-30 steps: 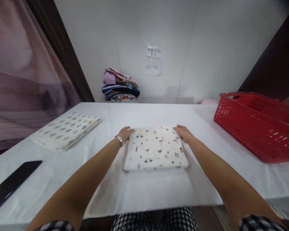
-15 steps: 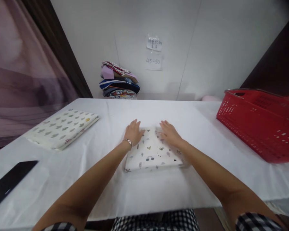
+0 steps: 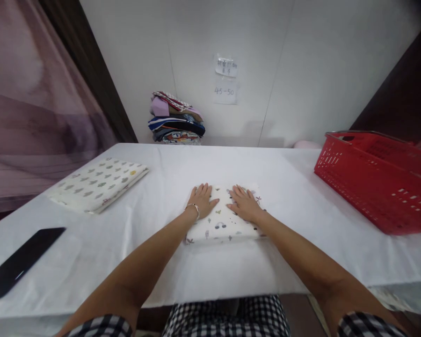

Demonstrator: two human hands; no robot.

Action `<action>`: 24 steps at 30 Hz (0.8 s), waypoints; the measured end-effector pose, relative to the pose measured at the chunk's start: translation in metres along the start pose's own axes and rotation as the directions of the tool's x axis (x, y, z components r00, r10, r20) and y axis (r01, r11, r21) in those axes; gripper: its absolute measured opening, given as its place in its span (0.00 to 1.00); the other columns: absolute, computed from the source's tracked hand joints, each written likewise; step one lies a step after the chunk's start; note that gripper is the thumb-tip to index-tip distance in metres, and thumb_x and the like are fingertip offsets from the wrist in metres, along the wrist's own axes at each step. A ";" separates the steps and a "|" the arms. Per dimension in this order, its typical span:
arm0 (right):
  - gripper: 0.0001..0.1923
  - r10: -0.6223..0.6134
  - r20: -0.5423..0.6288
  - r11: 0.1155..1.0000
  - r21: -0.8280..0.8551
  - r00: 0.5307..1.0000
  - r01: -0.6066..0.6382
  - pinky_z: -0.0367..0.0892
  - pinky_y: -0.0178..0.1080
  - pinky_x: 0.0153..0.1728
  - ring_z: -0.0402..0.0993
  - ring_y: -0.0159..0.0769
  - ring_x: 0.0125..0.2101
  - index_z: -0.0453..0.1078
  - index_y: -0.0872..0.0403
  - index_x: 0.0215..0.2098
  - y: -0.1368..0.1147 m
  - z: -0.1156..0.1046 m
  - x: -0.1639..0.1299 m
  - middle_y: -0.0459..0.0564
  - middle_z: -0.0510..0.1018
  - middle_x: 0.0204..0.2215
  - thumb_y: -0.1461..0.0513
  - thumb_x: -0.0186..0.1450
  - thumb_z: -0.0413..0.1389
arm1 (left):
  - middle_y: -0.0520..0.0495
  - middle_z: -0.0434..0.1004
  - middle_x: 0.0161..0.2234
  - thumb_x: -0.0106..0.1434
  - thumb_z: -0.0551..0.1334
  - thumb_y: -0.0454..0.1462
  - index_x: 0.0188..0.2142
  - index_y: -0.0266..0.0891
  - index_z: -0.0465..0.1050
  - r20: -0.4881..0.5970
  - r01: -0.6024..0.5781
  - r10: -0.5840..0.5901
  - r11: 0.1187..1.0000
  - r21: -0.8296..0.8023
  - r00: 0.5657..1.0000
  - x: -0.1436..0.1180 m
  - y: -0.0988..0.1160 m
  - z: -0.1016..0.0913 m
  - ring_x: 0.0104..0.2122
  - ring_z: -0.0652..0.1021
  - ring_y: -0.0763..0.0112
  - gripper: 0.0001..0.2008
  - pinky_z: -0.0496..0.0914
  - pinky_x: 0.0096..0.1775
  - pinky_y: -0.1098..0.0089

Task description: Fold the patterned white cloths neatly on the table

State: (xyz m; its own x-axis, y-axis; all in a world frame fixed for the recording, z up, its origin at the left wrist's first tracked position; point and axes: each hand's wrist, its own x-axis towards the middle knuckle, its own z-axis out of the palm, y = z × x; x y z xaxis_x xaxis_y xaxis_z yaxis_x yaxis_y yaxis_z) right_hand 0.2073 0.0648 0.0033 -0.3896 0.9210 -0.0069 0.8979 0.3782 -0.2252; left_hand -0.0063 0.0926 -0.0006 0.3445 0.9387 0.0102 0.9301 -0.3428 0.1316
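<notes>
The red basket (image 3: 379,180) and black object (image 3: 19,262) run past the edges — the wall note (image 3: 225,79) (handwritten) is unreadable.

I see a table (image 3: 294,187) with a white cover. On it lie a folded printed cloth (image 3: 222,224) in the middle, another folded cloth (image 3: 98,185) at left, a black flat object (image 3: 21,262), and a red basket (image 3: 375,180) at right.

Matt printed cloth (image 3: 224,224) — glossy plastic basket (image 3: 375,187)

White wall (image 3: 301,56), white-clothed table (image 3: 161,262)
</notes>
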 end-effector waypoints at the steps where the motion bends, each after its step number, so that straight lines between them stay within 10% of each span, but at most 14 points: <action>1: 0.35 0.007 -0.002 1.000 0.000 1.000 -0.007 0.31 0.49 0.59 0.29 0.39 0.63 0.41 0.51 0.64 -0.002 0.001 -0.003 0.50 0.38 0.64 0.43 0.64 0.32 | 0.42 0.41 0.64 0.61 0.40 0.55 0.62 0.34 0.46 0.001 0.000 0.000 1.000 -0.002 1.000 0.000 0.001 0.001 0.62 0.44 0.58 0.36 0.38 0.59 0.55; 10: 0.35 0.015 0.101 0.995 0.101 0.995 -0.025 0.33 0.51 0.58 0.32 0.43 0.63 0.43 0.51 0.64 -0.029 -0.012 -0.029 0.50 0.40 0.64 0.43 0.64 0.33 | 0.42 0.41 0.64 0.63 0.45 0.51 0.60 0.36 0.51 0.015 0.069 -0.068 0.940 -0.335 0.998 -0.003 -0.008 -0.026 0.62 0.46 0.62 0.31 0.45 0.59 0.61; 18: 0.32 -0.087 0.098 0.990 0.116 0.991 0.075 0.33 0.50 0.58 0.32 0.43 0.63 0.48 0.49 0.62 -0.056 -0.008 -0.061 0.49 0.41 0.64 0.44 0.65 0.32 | 0.46 0.75 0.41 0.61 0.48 0.49 0.39 0.39 0.71 -0.156 0.228 -0.409 0.742 -0.631 0.899 -0.094 -0.024 -0.027 0.41 0.74 0.66 0.20 0.66 0.43 0.69; 24: 0.31 0.066 -0.071 0.997 0.040 0.995 -0.063 0.33 0.51 0.58 0.34 0.42 0.63 0.48 0.51 0.62 -0.038 -0.013 -0.079 0.51 0.46 0.63 0.47 0.66 0.33 | 0.52 0.72 0.23 0.57 0.51 0.55 0.25 0.40 0.67 -0.104 0.321 -0.487 0.708 -0.629 0.867 -0.147 -0.002 -0.011 0.26 0.72 0.70 0.21 0.62 0.29 0.71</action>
State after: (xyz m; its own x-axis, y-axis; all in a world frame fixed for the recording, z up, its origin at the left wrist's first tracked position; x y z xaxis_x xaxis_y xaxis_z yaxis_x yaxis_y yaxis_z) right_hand 0.2063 -0.0208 0.0249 -0.3143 0.9481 0.0477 0.9117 0.3155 -0.2632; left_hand -0.0607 -0.0445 0.0089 -0.1670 0.9848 0.0482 0.6888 0.0816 0.7203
